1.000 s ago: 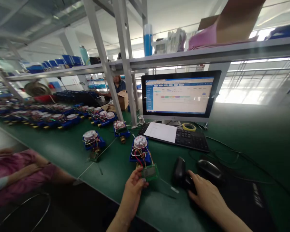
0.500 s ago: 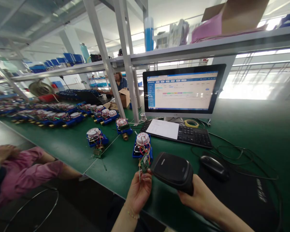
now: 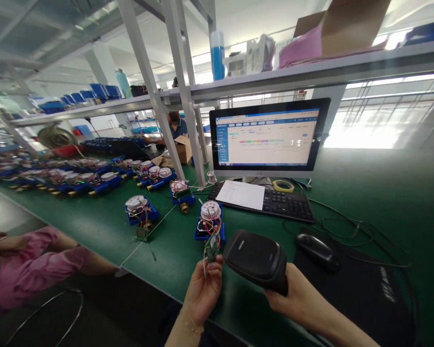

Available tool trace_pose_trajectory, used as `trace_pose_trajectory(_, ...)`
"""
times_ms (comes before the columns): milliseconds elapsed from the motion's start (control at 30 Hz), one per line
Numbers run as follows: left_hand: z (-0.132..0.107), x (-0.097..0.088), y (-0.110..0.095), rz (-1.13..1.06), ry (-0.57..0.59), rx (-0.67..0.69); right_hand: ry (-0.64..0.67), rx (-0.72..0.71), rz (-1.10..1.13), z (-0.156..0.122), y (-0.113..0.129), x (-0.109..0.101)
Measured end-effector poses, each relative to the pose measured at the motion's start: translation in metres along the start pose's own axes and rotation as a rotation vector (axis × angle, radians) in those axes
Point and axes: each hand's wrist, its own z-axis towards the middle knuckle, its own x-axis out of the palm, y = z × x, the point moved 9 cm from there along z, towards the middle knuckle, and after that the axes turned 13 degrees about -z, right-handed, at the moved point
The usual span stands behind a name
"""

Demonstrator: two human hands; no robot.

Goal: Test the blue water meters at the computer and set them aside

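A small green board is pinched in the fingertips of the left hand and is held up on its edge, just above the near side of the green table. Red and yellow wires run from the board back to a blue meter that sits on the table right behind it. A black scanner is gripped by its handle in the right hand, with the fingers closed round it. The scanner's head is held just beside the board, to its right.

A little farther, a black mouse is seen on a dark mat, with cables lying near it. Behind that, a black keyboard is found, with a white paper laid on its left part. A roll of yellow tape lies by the lit screen.

To the left, more blue meters are set out in rows along the table. A person's pink sleeve is seen at the near left edge. Far back, another person is seated by a brown box. Boxes and a blue can are kept on the shelf above.
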Motion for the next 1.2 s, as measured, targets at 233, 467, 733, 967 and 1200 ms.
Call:
trace_pose_trajectory(233, 0.001, -0.001, 0.003, -0.040, -0.007, -0.025, -0.031, -0.032, 0.003, -0.007, 0.000, -0.004)
trace_pose_trajectory(467, 0.003, -0.003, 0.003, -0.036, -0.049, 0.010, -0.082, -0.064, -0.002, 0.000, 0.009, 0.001)
trace_pose_trajectory(733, 0.003, -0.001, 0.003, -0.055, -0.053, 0.007, -0.070, -0.065, -0.005, 0.000, 0.009, 0.000)
trace_pose_trajectory(967, 0.003, 0.002, -0.011, 0.272, 0.005, 0.151, -0.010, 0.021, -0.092, 0.001, -0.009, 0.000)
trace_pose_trajectory(1200, -0.014, 0.046, -0.037, 1.442, 0.241, 0.711, -0.025, 0.329, -0.652, -0.001, -0.094, -0.016)
